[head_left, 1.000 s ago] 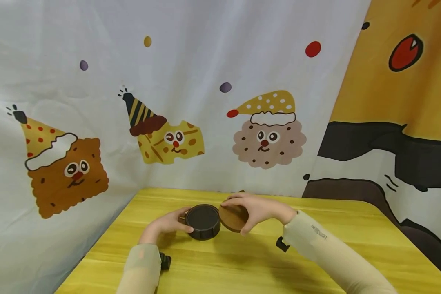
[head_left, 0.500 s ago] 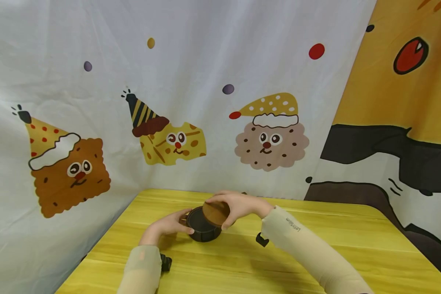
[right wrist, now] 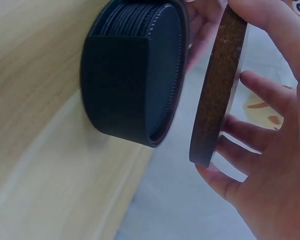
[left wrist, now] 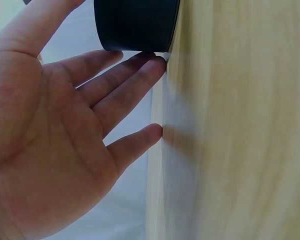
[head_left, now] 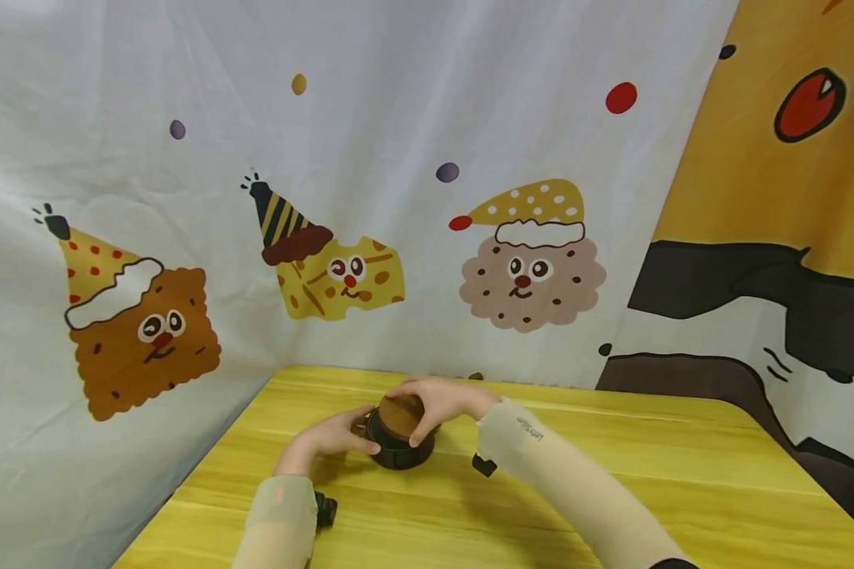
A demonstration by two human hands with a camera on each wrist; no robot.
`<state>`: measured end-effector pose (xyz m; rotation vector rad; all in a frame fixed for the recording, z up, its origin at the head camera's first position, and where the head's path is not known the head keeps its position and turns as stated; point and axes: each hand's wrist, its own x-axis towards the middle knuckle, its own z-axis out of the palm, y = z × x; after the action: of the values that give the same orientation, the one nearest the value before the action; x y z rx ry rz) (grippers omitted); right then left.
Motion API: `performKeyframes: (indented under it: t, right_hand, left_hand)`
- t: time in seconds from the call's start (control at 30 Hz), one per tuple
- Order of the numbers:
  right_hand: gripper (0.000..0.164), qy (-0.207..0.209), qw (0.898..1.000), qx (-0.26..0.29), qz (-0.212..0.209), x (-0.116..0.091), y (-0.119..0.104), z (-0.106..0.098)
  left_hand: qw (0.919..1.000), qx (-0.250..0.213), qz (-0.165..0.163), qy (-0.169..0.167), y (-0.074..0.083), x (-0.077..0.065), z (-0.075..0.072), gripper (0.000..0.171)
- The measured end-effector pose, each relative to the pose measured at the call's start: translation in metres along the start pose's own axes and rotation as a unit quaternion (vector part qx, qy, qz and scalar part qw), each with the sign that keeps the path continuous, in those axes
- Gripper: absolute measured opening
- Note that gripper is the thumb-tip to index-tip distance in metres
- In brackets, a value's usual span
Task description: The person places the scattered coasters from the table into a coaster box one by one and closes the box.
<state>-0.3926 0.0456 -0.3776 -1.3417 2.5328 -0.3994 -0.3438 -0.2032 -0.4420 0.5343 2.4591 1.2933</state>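
A round black coaster holder (head_left: pixel 402 458) stands upright on the table. My left hand (head_left: pixel 333 434) holds it from the left, thumb in front and fingers round the back. In the left wrist view, fingertips touch the lower edge of the holder (left wrist: pixel 137 25). My right hand (head_left: pixel 443 401) pinches a round wooden coaster (head_left: pixel 401 414) by its edge, tilted above the holder. The right wrist view shows a gap between this thick brown coaster (right wrist: pixel 216 95) and the holder (right wrist: pixel 117 85). Inside the holder sits a stack of thin black stitched coasters (right wrist: pixel 164 75).
The yellow wood-grain table (head_left: pixel 541 506) spreads around both hands. Behind it hangs a white curtain (head_left: pixel 398 118) printed with cartoon biscuits and cheese. A small dark item (head_left: pixel 476 376) shows at the table's back edge, beyond the right hand.
My right hand has carried the wooden coaster leftward, from beside the holder to above it. The left hand has kept its hold, and the holder has stayed on the table.
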Motion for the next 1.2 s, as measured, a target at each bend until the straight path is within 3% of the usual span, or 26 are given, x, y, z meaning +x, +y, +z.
performKeyframes:
  t: [0.67,1.07,1.2]
  right_hand:
    - [0.09,-0.012,1.0,-0.017,0.02,0.02,-0.002,0.021]
    - [0.091,-0.018,0.999,0.001,0.028,0.021,0.005,0.029]
    - [0.086,-0.011,0.999,0.033,0.026,0.018,0.007,0.025]
  left_hand:
    - [0.9999,0.012,0.005,-0.01,0.003,0.0,0.002,0.088]
    - [0.9999,0.015,-0.007,0.0,0.003,0.002,0.003,0.087]
    - [0.9998,0.016,-0.009,0.0,0.004,0.002,0.001,0.088]
